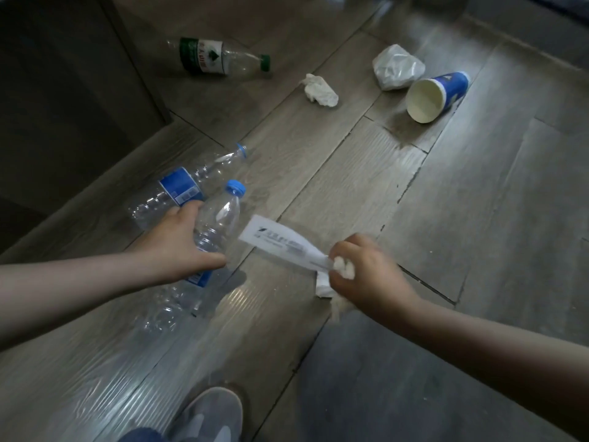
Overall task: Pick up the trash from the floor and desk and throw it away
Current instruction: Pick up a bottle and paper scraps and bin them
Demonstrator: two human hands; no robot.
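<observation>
Three bottles on the wood floor [478, 218]: your left hand [178, 240] grips the blue-capped bottle [220, 218], a blue-label bottle [181, 186] lies just behind it, and the green-label bottle [216, 57] is farther off. The tipped blue paper cup [436, 95] sits against a crumpled bag [396, 67], with a tissue wad [320, 90] nearby. Your right hand [373, 272] is clenched around a paper slip [280, 242] plus a bit of tissue [342, 267].
</observation>
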